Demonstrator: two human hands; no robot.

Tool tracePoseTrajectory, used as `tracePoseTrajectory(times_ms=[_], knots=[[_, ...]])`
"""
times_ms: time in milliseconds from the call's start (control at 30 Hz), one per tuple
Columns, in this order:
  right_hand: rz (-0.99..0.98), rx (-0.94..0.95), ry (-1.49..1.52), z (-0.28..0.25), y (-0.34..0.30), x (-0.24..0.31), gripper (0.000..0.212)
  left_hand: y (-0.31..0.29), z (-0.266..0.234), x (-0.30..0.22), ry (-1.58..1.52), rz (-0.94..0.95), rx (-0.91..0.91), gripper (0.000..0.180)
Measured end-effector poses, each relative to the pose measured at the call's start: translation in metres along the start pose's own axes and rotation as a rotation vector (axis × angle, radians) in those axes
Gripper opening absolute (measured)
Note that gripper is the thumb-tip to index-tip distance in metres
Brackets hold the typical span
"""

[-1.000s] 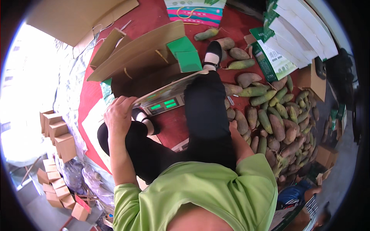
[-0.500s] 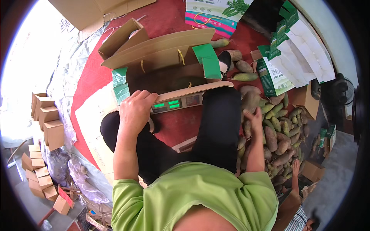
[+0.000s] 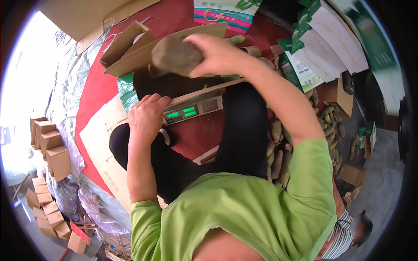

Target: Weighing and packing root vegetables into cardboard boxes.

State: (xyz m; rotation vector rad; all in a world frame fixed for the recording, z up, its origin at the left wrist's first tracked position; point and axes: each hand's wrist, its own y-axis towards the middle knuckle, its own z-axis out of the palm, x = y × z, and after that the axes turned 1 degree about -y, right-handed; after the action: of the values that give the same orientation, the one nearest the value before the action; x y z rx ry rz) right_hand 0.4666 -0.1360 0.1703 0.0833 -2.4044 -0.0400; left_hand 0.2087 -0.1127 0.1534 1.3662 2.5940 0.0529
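Note:
My right hand point(image 3: 217, 56) is closed around a large brown radish point(image 3: 176, 56), slightly blurred, held above the open cardboard box point(image 3: 130, 64). My right arm reaches across the box's right end and hides it. Bent over the near flap point(image 3: 204, 91), the fingers of my left hand point(image 3: 146, 114) grip its left part. The box's inside is dark, so what lies in it is hard to make out. Just below the flap shows the front of a digital scale point(image 3: 191, 111) with lit green displays.
Brown and green radishes point(image 3: 285, 167) are heaped to my right. Folded white and green cartons point(image 3: 326, 56) stand at the far right. Small brown boxes point(image 3: 58, 163) line the left. A colourful carton point(image 3: 224, 17) is beyond the box. Another person's striped sleeve point(image 3: 342, 235) shows at lower right.
My right hand has moved from the heap, up and left, to above the box with a radish in it. My left hand stays on the near flap.

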Motion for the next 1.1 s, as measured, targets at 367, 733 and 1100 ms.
tracePoseTrajectory(times_ms=[367, 733, 1100], knots=[[-0.134, -0.047, -0.032, 0.059, 0.036, -0.007, 0.065, 0.000, 0.003, -0.001, -0.006, 0.003, -0.037, 0.023], [0.571, -0.617, 0.469, -0.014, -0.178, -0.147, 0.043, 0.000, 0.002, -0.006, -0.095, -0.075, -0.020, 0.018], [1.218, -0.139, 0.040, 0.211, -0.371, -0.243, 0.071, 0.001, 0.000, -0.007, -0.007, -0.120, -0.048, 0.014]])
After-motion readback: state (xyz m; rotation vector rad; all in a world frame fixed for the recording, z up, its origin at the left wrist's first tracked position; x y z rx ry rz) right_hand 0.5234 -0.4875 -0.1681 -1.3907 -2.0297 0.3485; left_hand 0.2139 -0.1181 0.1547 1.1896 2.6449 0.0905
